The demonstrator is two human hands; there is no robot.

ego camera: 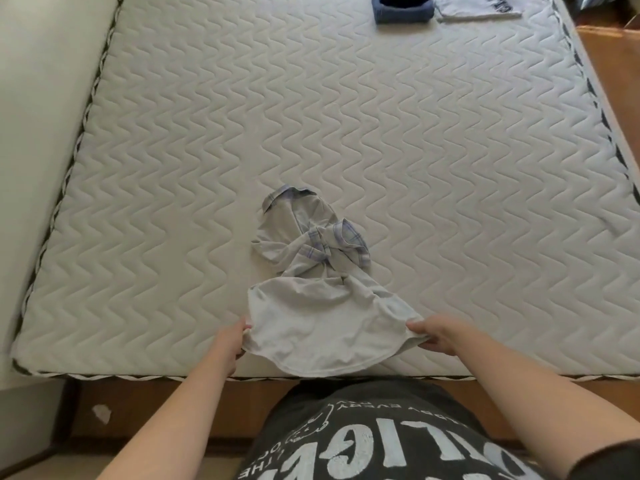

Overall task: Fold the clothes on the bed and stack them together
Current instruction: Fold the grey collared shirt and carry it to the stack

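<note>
Both hands pinch a shirt's hem at the bed's near edge.
Left hand [231, 341] and right hand [434, 336] each pinch the pale shirt [311, 289], bunched on the bed [450, 150]; folded clothes [403, 10] lie far right.

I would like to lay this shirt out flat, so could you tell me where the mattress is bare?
Bare quilting lies left and right of the crumpled shirt and beyond its collar. Only the far edge is crowded, with the blue garment and grey folded shirt.

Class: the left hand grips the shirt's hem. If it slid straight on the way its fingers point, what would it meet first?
Probably the left hand would push into the pale shirt itself, since its fingers point right across the hem, towards the right hand.
</note>
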